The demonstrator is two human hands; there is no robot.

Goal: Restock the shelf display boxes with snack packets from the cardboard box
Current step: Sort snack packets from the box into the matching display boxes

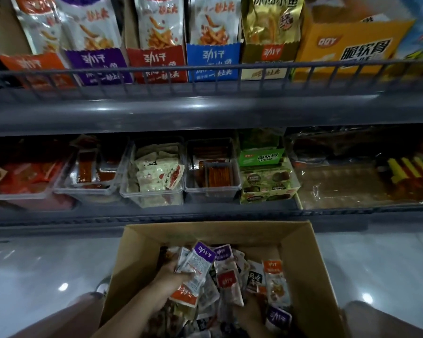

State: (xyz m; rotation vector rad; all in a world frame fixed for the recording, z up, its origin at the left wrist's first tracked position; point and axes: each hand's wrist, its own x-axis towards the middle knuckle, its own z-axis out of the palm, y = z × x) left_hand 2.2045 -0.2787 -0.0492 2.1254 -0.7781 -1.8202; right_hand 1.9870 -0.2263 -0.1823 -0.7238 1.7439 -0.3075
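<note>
Left hand (172,273) curled round bundle of purple-topped silver snack packets (197,262), inside open brown cardboard box (303,252). Right hand (251,311) right of it, sunk among loose packets (276,281); grip impossible to tell. Beyond both, higher up: purple cardboard display box (99,67) on grey shelf (205,113).

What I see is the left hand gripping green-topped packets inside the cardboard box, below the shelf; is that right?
Not quite. The head view shows that the packets the left hand grips have purple tops, not green. The rest holds: the hand is inside the cardboard box, below the shelf.
</note>
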